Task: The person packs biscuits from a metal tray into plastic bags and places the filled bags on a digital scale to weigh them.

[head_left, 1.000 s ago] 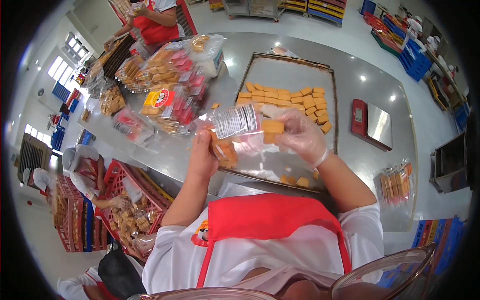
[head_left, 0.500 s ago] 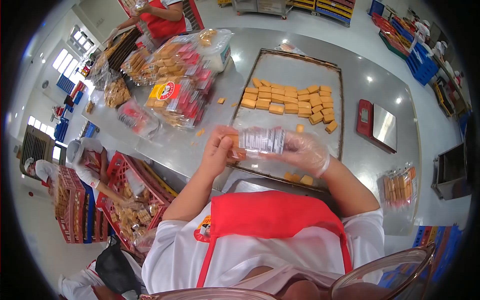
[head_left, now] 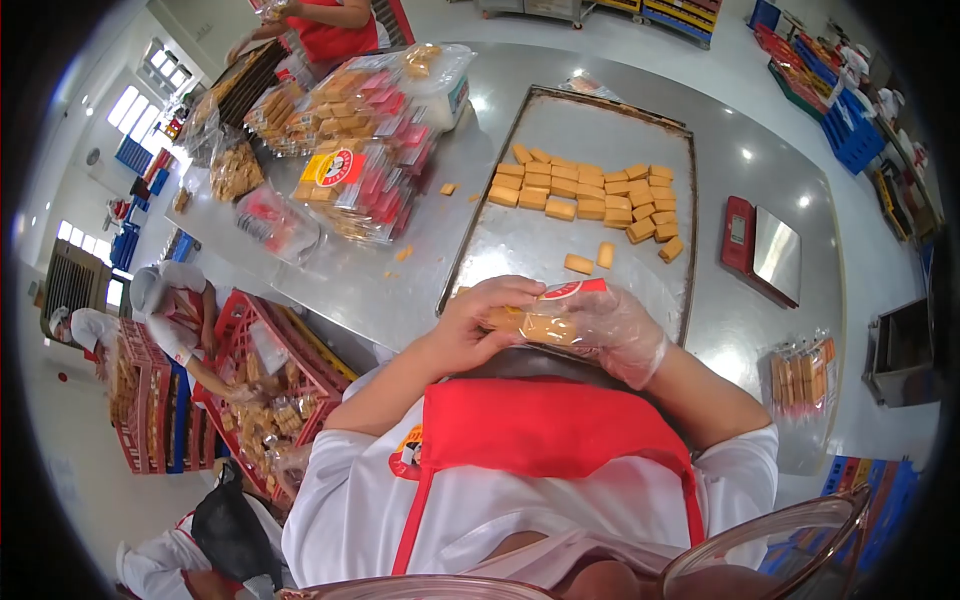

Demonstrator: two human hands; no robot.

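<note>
A clear packet [head_left: 550, 328] of biscuits lies crosswise between the hands, over the tray's near edge, red label upward. The bare left hand [head_left: 488, 318] is curled closed around its nine o'clock end; the gloved right hand [head_left: 628, 340] cups its three o'clock end, fingertips partly hidden. Gripping both ends probably steadies the slippery film. Toward twelve, biscuits [head_left: 590, 197] sit in tight rows on the tray [head_left: 600, 125], perhaps for easy reach, with two loose ones nearer. At ten, filled packs [head_left: 350, 180] are heaped; past two, a scale [head_left: 760, 248] rests within reach. Crumbs dot the shiny metal table [head_left: 740, 320]. Beyond, a co-worker [head_left: 330, 35] stands at eleven, and a red crate [head_left: 232, 335] at nine.
</note>
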